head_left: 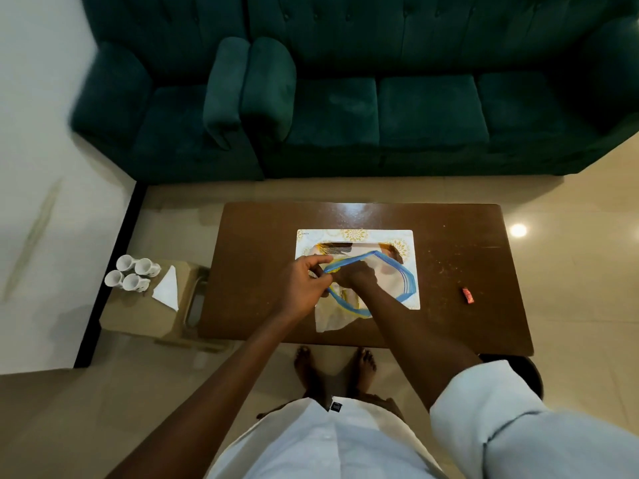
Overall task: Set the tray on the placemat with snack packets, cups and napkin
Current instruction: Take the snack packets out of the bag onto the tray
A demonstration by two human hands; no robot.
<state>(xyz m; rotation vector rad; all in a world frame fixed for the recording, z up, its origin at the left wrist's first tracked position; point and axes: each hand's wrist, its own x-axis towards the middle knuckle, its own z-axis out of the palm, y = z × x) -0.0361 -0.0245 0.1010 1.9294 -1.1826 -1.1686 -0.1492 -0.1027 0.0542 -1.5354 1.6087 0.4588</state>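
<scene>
on the brown coffee table point(449, 271), over tray point(345, 244) and placemat point(356, 234), left hand point(304, 281) pinches a limp, slippery zip bag point(397, 274) by its stiffer blue rim; right hand point(356, 276) is inside, its grip i can't make out.

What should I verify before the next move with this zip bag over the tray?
1. The tray lies on the placemat: ok.
2. The left hand pinches the blue rim of the zip bag, mouth open: ok.
3. The right hand, inside the bag, holds a packet: cannot tell.
4. The cups are on the tray: not ok; four stand on the side stand.
5. The napkin is on the tray: not ok; it lies beside the cups.
6. The red packet is on the tray: not ok; it lies on the table, right of the placemat.
</scene>
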